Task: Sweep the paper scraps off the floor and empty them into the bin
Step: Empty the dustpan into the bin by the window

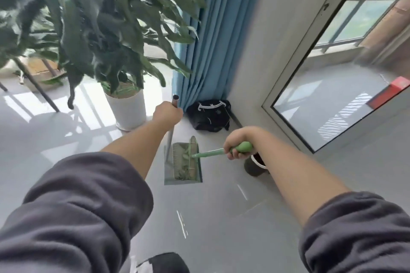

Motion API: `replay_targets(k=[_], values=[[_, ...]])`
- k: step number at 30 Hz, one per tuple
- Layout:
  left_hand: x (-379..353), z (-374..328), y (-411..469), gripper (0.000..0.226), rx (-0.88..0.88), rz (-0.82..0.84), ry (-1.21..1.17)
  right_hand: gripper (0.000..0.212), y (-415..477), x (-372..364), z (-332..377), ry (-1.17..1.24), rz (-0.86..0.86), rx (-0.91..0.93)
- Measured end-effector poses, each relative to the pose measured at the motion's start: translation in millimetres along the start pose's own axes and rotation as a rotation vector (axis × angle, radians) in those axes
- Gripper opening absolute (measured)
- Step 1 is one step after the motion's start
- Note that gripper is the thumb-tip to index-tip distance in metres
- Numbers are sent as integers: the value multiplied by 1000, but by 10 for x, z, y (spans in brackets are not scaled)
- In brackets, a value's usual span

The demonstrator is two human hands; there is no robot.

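Note:
My left hand [167, 113] is closed around the top of a metal pole [170, 137] that runs down to a grey dustpan [170, 173] standing on the floor. My right hand [238, 146] grips the green broom handle [210, 152]. The green broom head [191, 162] lies inside the dustpan, next to its comb teeth. Pale scraps [184, 155] lie blurred in the pan beside the bristles. A bin lined with a black bag [209, 115] sits in the corner just beyond the dustpan, at the foot of the curtain.
A small dark pot with a white rim [255, 166] stands on the floor under my right wrist. A large plant in a white pot [129, 111] is to the left, a blue curtain [210, 51] behind, and an open glass door [332, 95] to the right.

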State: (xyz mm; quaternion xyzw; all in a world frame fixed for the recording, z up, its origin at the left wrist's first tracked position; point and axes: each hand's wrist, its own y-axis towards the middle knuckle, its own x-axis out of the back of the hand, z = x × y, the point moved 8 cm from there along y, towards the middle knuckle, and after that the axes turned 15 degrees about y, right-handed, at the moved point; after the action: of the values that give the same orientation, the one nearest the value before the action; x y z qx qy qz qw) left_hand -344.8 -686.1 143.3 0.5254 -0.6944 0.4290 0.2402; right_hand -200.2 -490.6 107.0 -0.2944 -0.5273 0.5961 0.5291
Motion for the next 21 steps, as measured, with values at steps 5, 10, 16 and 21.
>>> replay_targets(k=[5,10,16,21], values=[[-494,-921,-92,30,-22,-34,-18,9,-41,929,-343,-5,2,19],[-859,-1826,37,17,-78,-73,2,13,-93,1949,-672,22,-7,-4],[-1440,-2802,23,24,-181,-58,-21,6,-122,2957,-1179,101,-90,-12],[-1936,-3309,-59,28,-191,-59,-66,6,-30,3689,-1478,41,-170,7]])
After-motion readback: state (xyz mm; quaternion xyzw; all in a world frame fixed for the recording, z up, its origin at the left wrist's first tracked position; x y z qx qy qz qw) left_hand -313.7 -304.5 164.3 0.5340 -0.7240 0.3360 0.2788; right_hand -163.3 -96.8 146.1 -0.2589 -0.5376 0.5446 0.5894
